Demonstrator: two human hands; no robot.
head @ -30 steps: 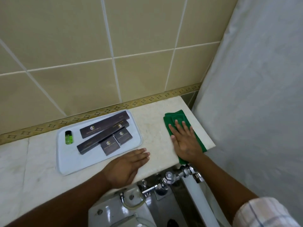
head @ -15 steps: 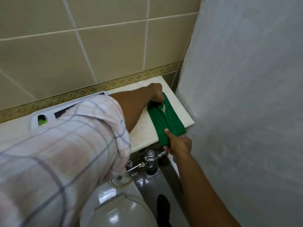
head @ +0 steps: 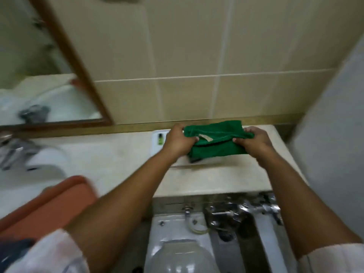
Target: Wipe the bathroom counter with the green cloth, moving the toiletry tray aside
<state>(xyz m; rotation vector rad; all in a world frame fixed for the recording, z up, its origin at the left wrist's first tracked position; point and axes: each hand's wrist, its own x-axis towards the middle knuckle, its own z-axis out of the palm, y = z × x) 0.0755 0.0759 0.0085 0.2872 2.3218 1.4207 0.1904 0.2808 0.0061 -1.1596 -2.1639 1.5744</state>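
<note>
Both hands hold the green cloth [head: 216, 142] up a little above the table [head: 216, 178]. The left hand [head: 178, 141] pinches the left end of the cloth, with the fingers curled tight around it. The right hand [head: 254, 140] pinches the right end the same way. The cloth is folded and bunched between the two hands, and a small pale tag [head: 205, 137] shows on it near the left hand. The cloth hangs over the back part of the table, close to the tiled wall [head: 197, 56].

The white toiletry tray [head: 155, 143] sits on the table behind the left hand, up against the wall. Most of it is hidden by the hand and the cloth. A little green bottle [head: 161, 139] lies on the part that shows.

To the left is a white sink [head: 29, 174] with a shiny tap [head: 11, 150], both blurry. A mirror with a brown frame [head: 78, 62] hangs above it. Something orange [head: 59, 201] lies near the front edge, too blurry to tell what it is. Below the table are silver pipes [head: 236, 211] and a white toilet [head: 177, 243]. A pale curtain [head: 334, 125] hangs at the right.
</note>
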